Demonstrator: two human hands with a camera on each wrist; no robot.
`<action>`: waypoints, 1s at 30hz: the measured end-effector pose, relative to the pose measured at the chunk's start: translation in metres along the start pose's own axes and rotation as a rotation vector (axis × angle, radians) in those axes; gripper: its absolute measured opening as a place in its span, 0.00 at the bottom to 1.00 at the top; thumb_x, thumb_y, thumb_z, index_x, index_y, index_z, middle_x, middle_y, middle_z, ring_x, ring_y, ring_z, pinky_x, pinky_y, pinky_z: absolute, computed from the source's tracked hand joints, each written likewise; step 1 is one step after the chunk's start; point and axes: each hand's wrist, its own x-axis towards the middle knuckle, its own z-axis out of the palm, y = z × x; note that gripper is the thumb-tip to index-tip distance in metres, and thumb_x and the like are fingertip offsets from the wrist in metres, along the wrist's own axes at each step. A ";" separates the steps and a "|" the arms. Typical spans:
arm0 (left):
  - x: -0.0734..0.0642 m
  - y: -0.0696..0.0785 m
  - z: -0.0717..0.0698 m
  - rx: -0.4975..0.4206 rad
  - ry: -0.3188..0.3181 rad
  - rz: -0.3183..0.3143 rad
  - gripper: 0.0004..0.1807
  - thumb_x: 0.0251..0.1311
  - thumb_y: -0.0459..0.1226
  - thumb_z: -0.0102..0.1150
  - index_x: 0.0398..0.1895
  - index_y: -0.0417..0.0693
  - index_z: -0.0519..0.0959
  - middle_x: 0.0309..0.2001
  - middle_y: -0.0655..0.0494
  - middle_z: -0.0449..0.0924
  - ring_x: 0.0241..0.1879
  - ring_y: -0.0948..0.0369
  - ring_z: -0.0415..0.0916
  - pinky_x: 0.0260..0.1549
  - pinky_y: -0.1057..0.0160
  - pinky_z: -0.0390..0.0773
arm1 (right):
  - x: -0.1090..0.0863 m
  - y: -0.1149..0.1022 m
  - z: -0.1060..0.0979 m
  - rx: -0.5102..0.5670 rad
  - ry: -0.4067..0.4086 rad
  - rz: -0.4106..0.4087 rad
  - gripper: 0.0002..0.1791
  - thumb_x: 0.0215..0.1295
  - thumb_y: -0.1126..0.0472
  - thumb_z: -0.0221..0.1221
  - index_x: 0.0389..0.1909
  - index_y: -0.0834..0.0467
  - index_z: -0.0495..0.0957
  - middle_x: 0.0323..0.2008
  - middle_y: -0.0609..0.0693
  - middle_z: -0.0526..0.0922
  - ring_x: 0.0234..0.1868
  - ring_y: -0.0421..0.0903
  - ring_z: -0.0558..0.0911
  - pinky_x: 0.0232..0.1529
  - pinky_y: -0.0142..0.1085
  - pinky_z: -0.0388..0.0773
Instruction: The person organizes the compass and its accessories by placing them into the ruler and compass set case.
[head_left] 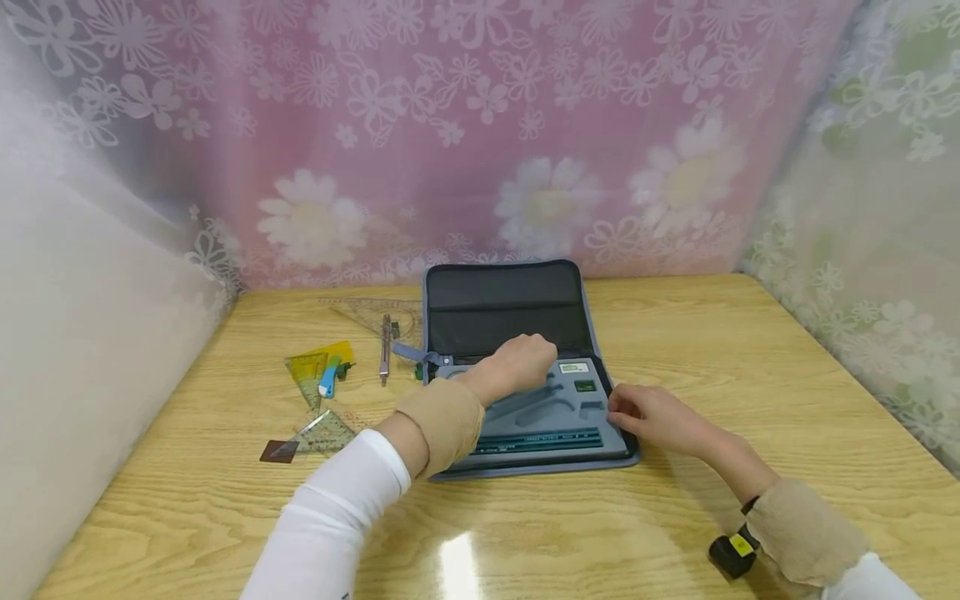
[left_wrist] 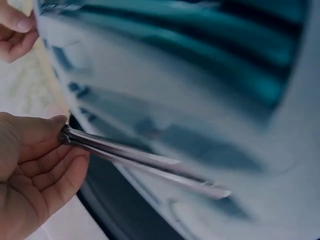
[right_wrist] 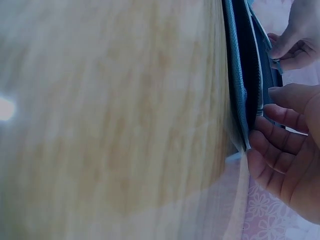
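My left hand [head_left: 521,364] reaches over the open zip case [head_left: 504,312]. It pinches a slim silver compass [left_wrist: 145,157] by its dark head, seen in the left wrist view, with the two legs together and slanting over the grey moulded tray [left_wrist: 115,65]. Dark green pencils [head_left: 540,440] lie in the tray's front slots. Near the tray's far right corner sit a white eraser [head_left: 573,367] and a small green piece [head_left: 585,386]. At the case's right edge, my right hand [head_left: 656,414] rests its loosely bent fingertips against the border.
Left of the case lie another compass [head_left: 385,350], a large clear set square [head_left: 367,312], a yellow set square [head_left: 307,367], a blue cutter [head_left: 328,377], a clear triangle [head_left: 326,433] and a brown square [head_left: 280,451]. A black tape measure [head_left: 732,554] sits beside my right wrist. Floral curtains surround the table.
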 end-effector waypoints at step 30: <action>-0.047 -0.024 0.022 -0.117 0.038 -0.144 0.18 0.59 0.29 0.54 0.12 0.48 0.67 0.11 0.59 0.58 0.11 0.65 0.55 0.12 0.68 0.57 | 0.095 -0.026 0.016 -0.199 0.096 -0.323 0.04 0.57 0.65 0.62 0.29 0.60 0.85 0.25 0.45 0.76 0.26 0.41 0.75 0.27 0.33 0.73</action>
